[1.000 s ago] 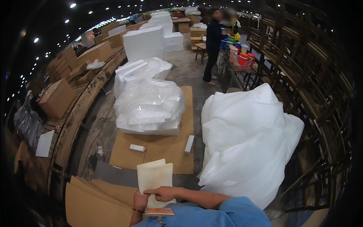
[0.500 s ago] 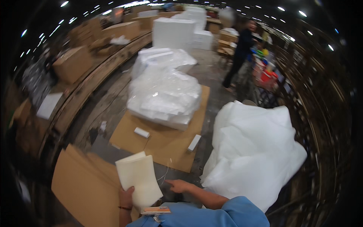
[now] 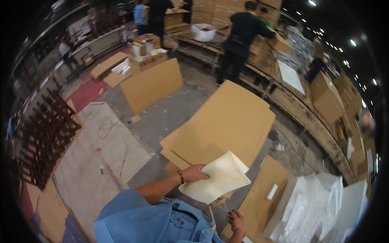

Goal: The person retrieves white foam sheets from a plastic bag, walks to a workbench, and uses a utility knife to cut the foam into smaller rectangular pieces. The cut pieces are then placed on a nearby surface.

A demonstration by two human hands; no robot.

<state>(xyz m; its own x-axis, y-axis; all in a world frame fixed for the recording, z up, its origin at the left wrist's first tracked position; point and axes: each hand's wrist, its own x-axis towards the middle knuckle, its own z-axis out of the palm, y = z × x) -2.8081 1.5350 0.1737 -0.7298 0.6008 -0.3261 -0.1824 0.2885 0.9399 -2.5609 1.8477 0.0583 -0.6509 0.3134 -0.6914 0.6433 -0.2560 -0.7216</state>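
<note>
My left hand [image 3: 195,173] grips a folded cream foam sheet [image 3: 216,178] by its near left side, thumb on top and the other fingers hidden beneath. The sheet is bent over on itself, its fold toward the far right. Lower and to the right, my right hand [image 3: 235,222] is closed, fingers curled together. A thin white string [image 3: 223,207] loops out from its fingertips and runs close to the sheet's near edge. Beyond the foam lie large flat cardboard sheets [image 3: 227,117], stacked unevenly on the floor.
At right, a plastic-wrapped white bundle [image 3: 310,206] rests on cardboard with a small white block [image 3: 272,192]. A dark wooden rack [image 3: 46,137] stands left beside a pale board [image 3: 97,150]. A person in black [image 3: 239,38] works at a long wooden bench [image 3: 308,121].
My view has swung left, bringing the cardboard stack to the middle and the wrapped bundle to the right. The foam sheet stays in my left hand; my right fingers, earlier pointing, are now curled.
</note>
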